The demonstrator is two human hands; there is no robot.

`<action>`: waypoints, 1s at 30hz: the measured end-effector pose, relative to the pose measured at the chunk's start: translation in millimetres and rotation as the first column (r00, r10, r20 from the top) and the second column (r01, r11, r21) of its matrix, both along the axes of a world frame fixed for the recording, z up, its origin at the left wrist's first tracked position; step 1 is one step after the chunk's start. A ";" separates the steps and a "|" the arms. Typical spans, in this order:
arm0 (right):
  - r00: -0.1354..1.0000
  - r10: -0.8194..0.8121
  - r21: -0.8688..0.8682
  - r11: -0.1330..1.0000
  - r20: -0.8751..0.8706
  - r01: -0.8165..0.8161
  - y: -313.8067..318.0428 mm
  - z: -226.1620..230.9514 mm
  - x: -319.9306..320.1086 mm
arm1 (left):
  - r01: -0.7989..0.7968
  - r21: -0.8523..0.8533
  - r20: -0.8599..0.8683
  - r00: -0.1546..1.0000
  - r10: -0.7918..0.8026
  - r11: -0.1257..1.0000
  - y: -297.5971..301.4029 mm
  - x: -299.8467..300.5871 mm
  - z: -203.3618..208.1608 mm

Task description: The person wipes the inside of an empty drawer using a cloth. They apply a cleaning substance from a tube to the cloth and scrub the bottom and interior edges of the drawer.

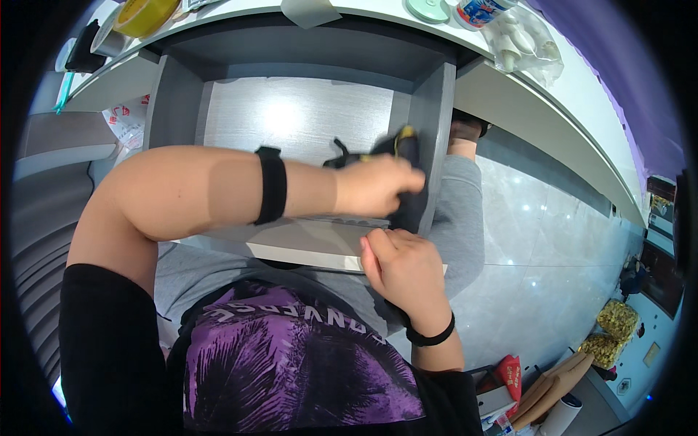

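Observation:
A grey drawer [174,109] is pulled out beneath the white tabletop, with a pale wood-grain floor. Inside its right end is a black, soft-looking item with yellow trim [411,156], blurred, its exact kind unclear. My left hand [379,186] reaches across the drawer, fingers curled on this item and partly smeared by motion. My right hand [406,270] is closed at the drawer's front edge, just below the black item's near end. Its curled fingers hide whatever they grip. A dark strap [272,186] circles my left forearm.
On the white tabletop [240,13] are a yellow tape roll [145,16], a green round lid [427,9], a blue-and-red container [480,11] and a clear bag of white items [522,42]. My grey-trousered leg [460,211] is right of the drawer. Bags and boxes stand lower right.

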State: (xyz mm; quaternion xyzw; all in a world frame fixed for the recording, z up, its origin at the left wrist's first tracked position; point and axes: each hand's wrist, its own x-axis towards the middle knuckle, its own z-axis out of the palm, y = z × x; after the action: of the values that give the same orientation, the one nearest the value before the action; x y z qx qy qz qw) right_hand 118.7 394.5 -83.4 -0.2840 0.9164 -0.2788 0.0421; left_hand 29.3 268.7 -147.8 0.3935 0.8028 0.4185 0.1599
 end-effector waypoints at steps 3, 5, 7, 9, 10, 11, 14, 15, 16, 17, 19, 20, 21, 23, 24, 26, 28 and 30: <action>1.000 -0.023 -0.009 1.000 -0.013 0.023 1.1 0.9 1.5 | 0.160 -0.040 0.264 0.954 -0.144 0.986 0.3 17.3 3.5; 0.998 -0.021 0.008 1.000 -0.052 0.022 1.4 -0.7 0.2 | 0.124 0.009 0.254 0.960 -0.122 0.992 0.7 7.7 -1.5; 0.999 -0.023 0.009 1.000 -0.048 0.024 -0.3 0.7 -2.9 | 0.026 0.013 0.187 0.982 -0.028 1.000 -3.2 -1.0 -6.2; 0.999 -0.023 0.015 1.000 -0.042 0.024 0.3 0.8 -2.4 | -0.152 0.051 0.132 0.981 0.145 0.987 -1.3 -16.1 -17.3; 0.999 -0.030 0.025 0.999 -0.043 0.031 1.5 0.4 -1.3 | -0.213 0.025 0.086 0.974 0.210 0.977 1.2 -28.1 -21.7; 0.998 -0.030 0.027 0.999 -0.050 0.031 1.2 0.8 -0.7 | -0.281 -0.004 0.031 0.959 0.281 0.960 2.3 -42.0 -23.7; 0.999 -0.048 -0.010 0.999 -0.017 0.048 -1.5 0.8 2.3 | -0.509 0.004 -0.022 0.860 0.509 0.861 7.9 -84.4 -32.3; 0.999 -0.047 -0.007 0.999 -0.020 0.047 -2.2 0.4 3.2 | -0.578 -0.004 -0.040 0.816 0.577 0.816 10.7 -96.5 -32.8; 0.998 -0.048 -0.008 0.999 -0.030 0.048 -2.8 -0.7 4.1 | -0.622 0.012 -0.133 0.775 0.618 0.783 14.3 -106.0 -33.8; 0.998 -0.051 -0.009 0.999 -0.037 0.050 -3.2 -1.5 5.2 | -0.648 -0.021 -0.172 0.753 0.636 0.762 18.1 -112.4 -34.6; 0.998 -0.045 0.004 0.999 -0.038 0.046 -4.6 -0.1 4.5 | -0.657 -0.225 -0.186 0.754 0.630 0.719 22.1 -121.2 -36.8; 0.998 -0.047 0.010 0.999 -0.038 0.047 -3.5 0.4 4.8 | -0.654 -0.229 -0.186 0.757 0.627 0.721 24.2 -121.0 -43.7; 0.998 -0.049 0.006 0.999 -0.035 0.049 -2.6 0.5 4.7 | -0.659 -0.204 -0.231 0.751 0.618 0.724 25.6 -118.3 -50.7; 0.999 -0.036 -0.009 0.999 -0.037 0.036 -1.9 -0.4 3.6 | -0.662 -0.178 -0.275 0.744 0.610 0.728 24.3 -114.3 -53.4; 0.999 -0.037 -0.009 0.999 -0.035 0.036 -2.3 -1.0 3.3 | -0.582 -0.273 -0.211 0.813 0.542 0.766 20.6 -109.9 -49.9; 0.999 -0.036 -0.010 0.999 -0.021 0.035 -3.8 -0.3 2.9 | -0.400 -0.402 -0.111 0.914 0.390 0.824 12.1 -95.7 -46.1; 0.999 -0.047 -0.032 0.998 -0.022 0.046 -3.3 -1.1 3.3 | -0.277 -0.463 -0.072 0.958 0.276 0.842 11.3 -70.5 -42.7; 0.998 -0.055 -0.060 0.997 -0.025 0.054 -4.5 -2.2 3.6 | -0.188 -0.485 -0.002 0.977 0.214 0.854 9.8 -48.5 -41.1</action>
State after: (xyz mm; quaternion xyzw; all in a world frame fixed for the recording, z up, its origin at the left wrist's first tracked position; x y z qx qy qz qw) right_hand 122.3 390.0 -85.6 -0.2637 0.9156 -0.3031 0.0138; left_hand -19.3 278.4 -188.9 0.2443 0.9138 0.2297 0.2290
